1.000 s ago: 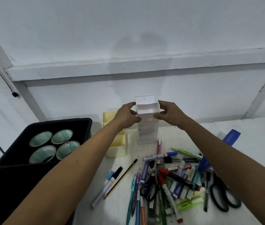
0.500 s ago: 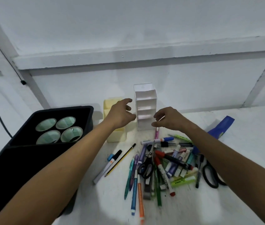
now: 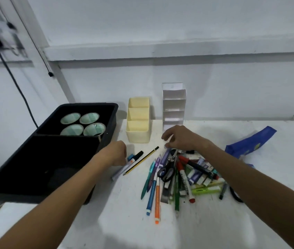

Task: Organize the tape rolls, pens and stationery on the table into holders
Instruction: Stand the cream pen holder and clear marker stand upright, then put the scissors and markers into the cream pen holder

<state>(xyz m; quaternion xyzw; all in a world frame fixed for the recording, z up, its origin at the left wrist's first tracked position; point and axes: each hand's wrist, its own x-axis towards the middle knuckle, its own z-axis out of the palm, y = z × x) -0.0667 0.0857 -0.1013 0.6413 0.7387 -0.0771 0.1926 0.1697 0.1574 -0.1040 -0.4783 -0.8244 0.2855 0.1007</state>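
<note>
A heap of pens, markers and highlighters (image 3: 184, 175) lies on the white table (image 3: 214, 227), with black-handled scissors (image 3: 167, 169) among them. Behind it stand a yellow stepped holder (image 3: 138, 121) and a white stepped holder (image 3: 173, 105), both empty. My right hand (image 3: 180, 139) is at the far end of the heap, thumb and fingers curled round a pale pen there. My left hand (image 3: 115, 153) hangs knuckles-up over a white marker with a black cap (image 3: 133, 159), beside a yellow-black pencil (image 3: 142, 159); its fingers are hidden. Several green tape rolls (image 3: 82, 124) sit in the black bin.
The black two-part bin (image 3: 52, 159) fills the left side, partly overhanging the table edge. A blue pouch (image 3: 250, 142) lies at the right, with a second pair of scissors (image 3: 234, 194) half hidden under my right forearm. The wall is close behind the holders.
Both hands let go of the white holder, which now stands by the wall. They came down and toward me: the right to the far end of the pen heap, the left to the markers.
</note>
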